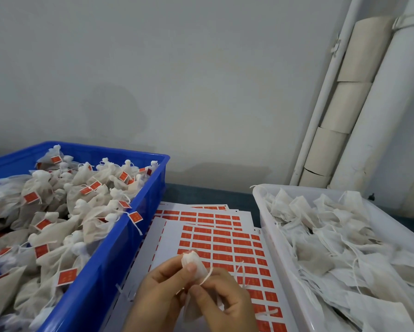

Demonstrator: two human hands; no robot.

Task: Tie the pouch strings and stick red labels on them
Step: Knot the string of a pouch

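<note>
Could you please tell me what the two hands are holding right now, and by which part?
One white pouch: the left hand pinches its gathered top, while the right hand pinches its string just below.

Nothing legible for you here. The red labels (221, 249) on the sheets (167, 238) just beyond your right grip (221, 298) carry pale marks, too blurred to read. The red tags (67, 276) on the pouches (57, 232) in the blue crate (105, 271), left of your left grip (161, 291), show the same unreadable faint print.

Label sheets (221, 238) lie between left crate (119, 238) and right tray (270, 226).
</note>
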